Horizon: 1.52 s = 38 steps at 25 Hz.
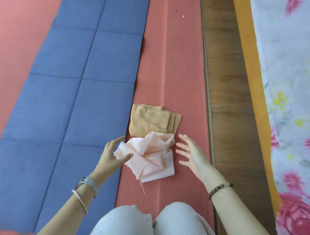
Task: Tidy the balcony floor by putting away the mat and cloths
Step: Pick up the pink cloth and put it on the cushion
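we look down on a red floor covering (pixel 175 63) where a blue mat (pixel 74 76) lies unrolled and flat, running from the lower left up toward the top of the view, its surface crossed by fold creases. just right of the mat's edge, on the red covering, sit the two cloths. a tan cloth (pixel 149 120) is folded into a neat stack of layers with wavy edges. a pale pink cloth (pixel 150 158) lies crumpled and half unfolded nearer the person, its far end overlapping the tan cloth's near edge. a thin loose thread (pixel 142 187) trails from the pink cloth's near corner.

both hands are spread, one on each side of the pink cloth. the left hand (pixel 113 154) has its fingers straight and apart, the thumb at the cloth's left edge; we cannot tell whether it touches the fabric. the right hand (pixel 193 154) is open with the palm turned inward, fingers fanned, close to the cloth but apart from it, holding nothing.

the left wrist carries a watch (pixel 88 184) and a bangle (pixel 79 198), the right a bead bracelet (pixel 219 187). the person's knees (pixel 137 224), in pale trousers, fill the bottom middle. to the right runs a strip of wooden floor (pixel 225 78), then a yellow-orange band (pixel 249 60) and a floral sheet (pixel 291 76).
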Each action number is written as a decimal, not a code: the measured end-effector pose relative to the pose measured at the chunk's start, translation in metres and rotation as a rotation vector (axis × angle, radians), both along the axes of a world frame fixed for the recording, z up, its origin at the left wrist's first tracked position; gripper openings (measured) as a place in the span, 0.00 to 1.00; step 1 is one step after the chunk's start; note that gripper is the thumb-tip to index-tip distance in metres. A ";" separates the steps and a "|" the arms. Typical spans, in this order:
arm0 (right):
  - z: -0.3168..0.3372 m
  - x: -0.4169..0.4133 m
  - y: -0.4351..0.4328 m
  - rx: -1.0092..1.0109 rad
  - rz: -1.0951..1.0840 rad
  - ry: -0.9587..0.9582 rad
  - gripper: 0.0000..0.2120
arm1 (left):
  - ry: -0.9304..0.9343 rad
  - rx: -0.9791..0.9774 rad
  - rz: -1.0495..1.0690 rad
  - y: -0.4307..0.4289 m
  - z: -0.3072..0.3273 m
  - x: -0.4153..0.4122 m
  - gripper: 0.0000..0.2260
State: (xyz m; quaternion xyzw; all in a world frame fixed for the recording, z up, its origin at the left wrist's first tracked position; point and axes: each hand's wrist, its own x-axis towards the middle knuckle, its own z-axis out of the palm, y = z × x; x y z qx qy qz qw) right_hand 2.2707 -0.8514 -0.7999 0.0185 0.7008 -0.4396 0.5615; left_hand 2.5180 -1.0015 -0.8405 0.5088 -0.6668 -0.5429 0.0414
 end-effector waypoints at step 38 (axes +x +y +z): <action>-0.164 0.054 -0.022 -0.091 0.083 -0.025 0.23 | -0.066 -0.051 0.394 0.039 -0.130 -0.043 0.17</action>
